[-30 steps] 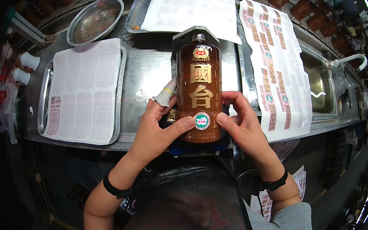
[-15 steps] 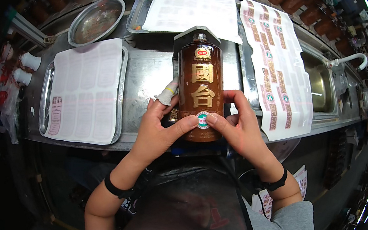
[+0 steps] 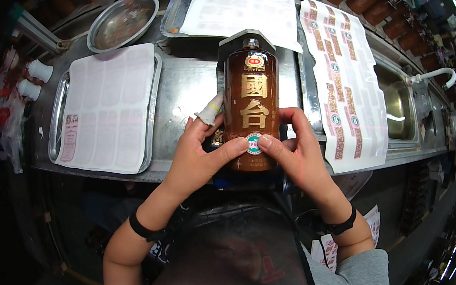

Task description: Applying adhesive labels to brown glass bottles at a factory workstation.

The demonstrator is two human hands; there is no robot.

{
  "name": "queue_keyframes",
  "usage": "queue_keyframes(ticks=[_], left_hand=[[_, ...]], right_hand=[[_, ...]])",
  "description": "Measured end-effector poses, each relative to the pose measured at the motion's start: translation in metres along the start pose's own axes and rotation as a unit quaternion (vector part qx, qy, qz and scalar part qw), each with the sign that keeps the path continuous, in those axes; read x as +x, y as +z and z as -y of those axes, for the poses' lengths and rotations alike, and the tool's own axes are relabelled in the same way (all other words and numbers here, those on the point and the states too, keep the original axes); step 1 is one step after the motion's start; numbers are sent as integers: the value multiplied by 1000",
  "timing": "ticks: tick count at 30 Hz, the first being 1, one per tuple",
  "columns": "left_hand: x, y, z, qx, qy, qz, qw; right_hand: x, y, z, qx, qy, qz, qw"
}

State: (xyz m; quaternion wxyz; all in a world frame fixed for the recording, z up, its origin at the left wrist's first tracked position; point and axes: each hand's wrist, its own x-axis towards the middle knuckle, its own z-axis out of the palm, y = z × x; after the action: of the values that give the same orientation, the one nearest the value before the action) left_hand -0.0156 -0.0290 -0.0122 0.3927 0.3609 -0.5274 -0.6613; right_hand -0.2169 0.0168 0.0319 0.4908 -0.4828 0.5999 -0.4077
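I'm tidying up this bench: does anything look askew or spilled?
Slightly: the back white sheet lies askew over its metal tray, leaving the left end uncovered. No spill shows around the brown bottle.

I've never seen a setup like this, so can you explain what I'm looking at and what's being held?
There's no machine: the left grip and right grip are a person's own hands, bare except for a pale cover on a left finger. The picture comes from a wide camera on the person's head, looking down, which is why straight edges bend. Both hands hold a brown bottle from its sides, thumbs at a label with a round green-and-white mark. On the metal bench lie three sheets: one left, one beyond the bottle, one right. There's also a bowl, and a sink at right.
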Motion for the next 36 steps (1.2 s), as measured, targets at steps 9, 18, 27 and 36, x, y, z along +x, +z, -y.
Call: queue_keyframes(ticks=[9,18,27,36], left_hand=[[-9,-10,6,39,21,-5,999],[-15,-16,17,96,34,4,995],[-16,-15,17,34,34,5,999],[-23,-23,15,-8,28,10,1000]], right_hand=[[-11,-13,-15,44,9,-23,999],[-25,-4,-17,62,22,-21,998],[-24,-3,-18,77,12,-22,997],[-39,-10,-20,125,46,-78,988]])
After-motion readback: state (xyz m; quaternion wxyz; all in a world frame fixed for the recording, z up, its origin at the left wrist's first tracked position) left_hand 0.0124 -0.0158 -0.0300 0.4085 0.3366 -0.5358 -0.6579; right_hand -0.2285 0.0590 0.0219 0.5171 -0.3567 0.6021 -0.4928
